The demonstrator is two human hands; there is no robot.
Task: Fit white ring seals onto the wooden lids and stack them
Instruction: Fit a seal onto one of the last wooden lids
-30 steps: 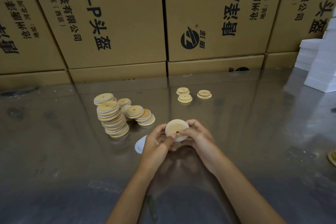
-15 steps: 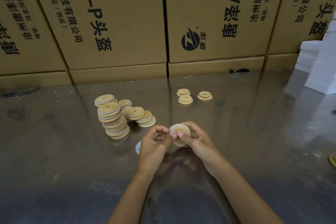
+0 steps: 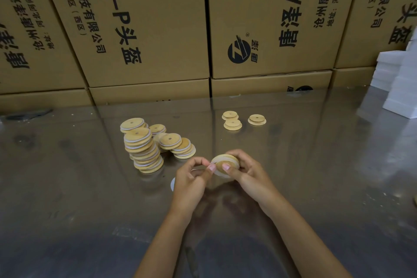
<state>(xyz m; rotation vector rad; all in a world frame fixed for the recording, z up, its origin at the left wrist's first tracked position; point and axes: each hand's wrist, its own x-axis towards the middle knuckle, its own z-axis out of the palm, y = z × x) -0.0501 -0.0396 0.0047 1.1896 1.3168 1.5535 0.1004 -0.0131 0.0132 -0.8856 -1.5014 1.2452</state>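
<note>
Both hands hold one round wooden lid [image 3: 223,161] with a white ring seal around its edge, tilted above the metal table. My right hand [image 3: 247,172] grips the lid from the right, thumb on its face. My left hand [image 3: 191,179] pinches the seal's left edge with thumb and fingers. A leaning stack of sealed lids [image 3: 142,146] stands to the left, with lower stacks [image 3: 178,144] beside it. Three bare wooden lids [image 3: 232,124] lie farther back. A loose white ring seal [image 3: 172,184] peeks out left of my left hand.
Large cardboard boxes [image 3: 146,25] form a wall along the table's back edge. White foam blocks [image 3: 397,83] are piled at the far right. The steel table [image 3: 79,198] is shiny and reflective.
The lid has tipped from facing me to a flatter tilt. Both hands have shifted slightly lower and my left fingers have moved along the seal's edge.
</note>
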